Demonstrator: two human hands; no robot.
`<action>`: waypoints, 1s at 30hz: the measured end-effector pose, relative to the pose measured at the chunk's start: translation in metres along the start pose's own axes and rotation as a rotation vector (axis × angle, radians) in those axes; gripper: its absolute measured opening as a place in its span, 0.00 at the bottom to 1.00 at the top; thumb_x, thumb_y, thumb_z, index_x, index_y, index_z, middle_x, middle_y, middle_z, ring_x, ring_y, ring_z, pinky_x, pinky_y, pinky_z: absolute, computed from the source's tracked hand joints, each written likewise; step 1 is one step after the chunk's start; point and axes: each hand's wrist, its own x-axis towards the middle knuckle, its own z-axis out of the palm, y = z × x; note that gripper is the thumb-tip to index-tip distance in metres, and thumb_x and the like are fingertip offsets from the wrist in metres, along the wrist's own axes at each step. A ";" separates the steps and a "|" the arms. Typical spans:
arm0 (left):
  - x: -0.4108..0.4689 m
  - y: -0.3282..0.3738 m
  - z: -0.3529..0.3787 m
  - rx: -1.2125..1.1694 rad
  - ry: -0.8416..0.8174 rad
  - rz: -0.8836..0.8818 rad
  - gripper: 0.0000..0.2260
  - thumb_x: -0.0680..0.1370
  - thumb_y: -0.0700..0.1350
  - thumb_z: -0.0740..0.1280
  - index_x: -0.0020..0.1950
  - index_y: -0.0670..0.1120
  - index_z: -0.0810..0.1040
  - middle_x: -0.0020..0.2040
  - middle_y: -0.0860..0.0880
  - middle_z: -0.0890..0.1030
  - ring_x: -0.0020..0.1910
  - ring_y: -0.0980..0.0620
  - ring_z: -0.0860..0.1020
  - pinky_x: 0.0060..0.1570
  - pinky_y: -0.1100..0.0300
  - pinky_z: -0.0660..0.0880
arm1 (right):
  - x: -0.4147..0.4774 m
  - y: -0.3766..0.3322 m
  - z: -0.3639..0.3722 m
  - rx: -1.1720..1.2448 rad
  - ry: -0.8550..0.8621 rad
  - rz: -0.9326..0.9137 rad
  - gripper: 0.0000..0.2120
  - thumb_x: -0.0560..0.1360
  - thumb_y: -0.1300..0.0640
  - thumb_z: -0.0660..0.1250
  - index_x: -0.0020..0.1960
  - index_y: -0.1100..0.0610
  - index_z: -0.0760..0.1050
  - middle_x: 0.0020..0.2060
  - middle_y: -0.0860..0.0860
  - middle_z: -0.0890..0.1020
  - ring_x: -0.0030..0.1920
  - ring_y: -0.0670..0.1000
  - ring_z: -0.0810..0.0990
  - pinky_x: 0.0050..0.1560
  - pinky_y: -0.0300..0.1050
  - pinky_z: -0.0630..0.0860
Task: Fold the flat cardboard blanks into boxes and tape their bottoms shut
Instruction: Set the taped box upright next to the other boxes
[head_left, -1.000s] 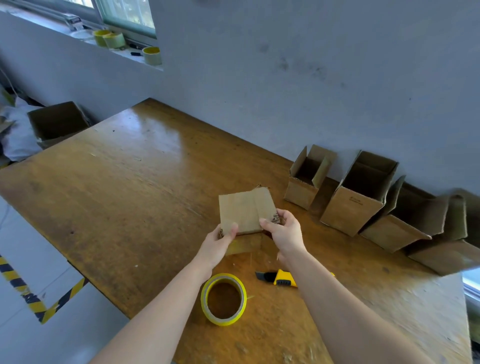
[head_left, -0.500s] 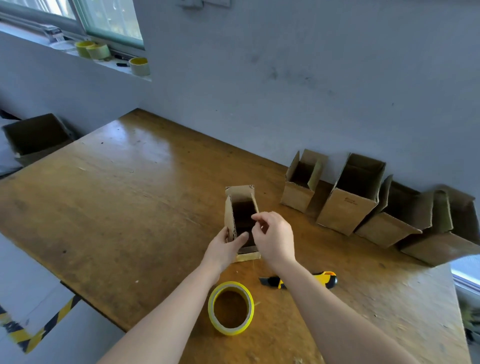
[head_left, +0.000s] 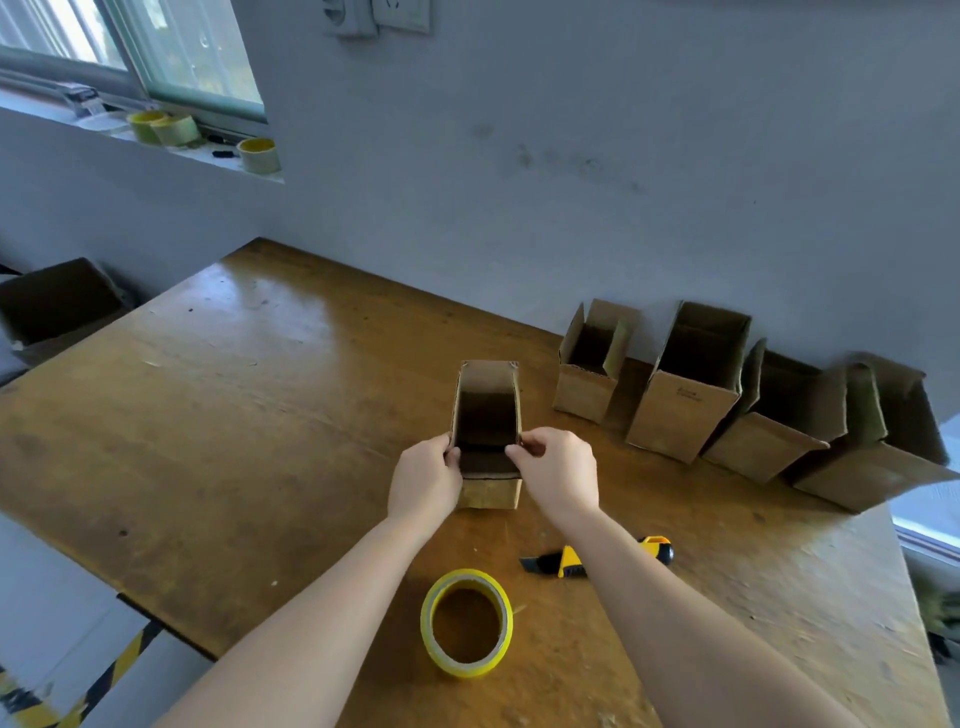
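Head view. Your left hand and right hand each pinch a near side wall of the small box, which stands open-topped between your fingers. Four folded boxes stand beyond your right fingers. The tape roll and knife lie nearer you. A second ago the box's closed face was turned towards you; now it stands upright and is probably finished.

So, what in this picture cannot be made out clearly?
All in the head view:
1. Bottom of the held box: hidden by its own walls, so tape cannot be judged.
2. Knife: middle hidden by the right forearm.
3. Print on the tall box: too small to read.
4. End box at right: blurred.
5. Floor box: cut off by the left edge.
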 end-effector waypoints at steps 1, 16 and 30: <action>0.008 0.001 -0.003 0.002 -0.007 0.010 0.16 0.82 0.45 0.59 0.68 0.43 0.74 0.63 0.44 0.78 0.61 0.45 0.76 0.59 0.55 0.75 | 0.005 -0.004 0.000 0.016 0.021 0.004 0.13 0.76 0.52 0.69 0.59 0.55 0.80 0.50 0.50 0.83 0.43 0.43 0.75 0.36 0.27 0.66; 0.179 0.023 -0.001 -0.010 -0.198 0.230 0.10 0.79 0.43 0.65 0.58 0.44 0.80 0.55 0.47 0.82 0.52 0.49 0.79 0.50 0.60 0.76 | 0.121 -0.032 0.043 0.019 0.420 0.320 0.13 0.76 0.54 0.70 0.59 0.55 0.81 0.52 0.51 0.84 0.53 0.50 0.81 0.49 0.38 0.72; 0.219 0.046 0.029 -0.024 -0.289 0.389 0.09 0.80 0.45 0.64 0.57 0.46 0.80 0.52 0.46 0.82 0.49 0.51 0.80 0.45 0.64 0.73 | 0.154 -0.021 0.036 -0.186 0.417 0.290 0.12 0.79 0.55 0.64 0.61 0.55 0.79 0.53 0.52 0.83 0.53 0.52 0.81 0.53 0.47 0.78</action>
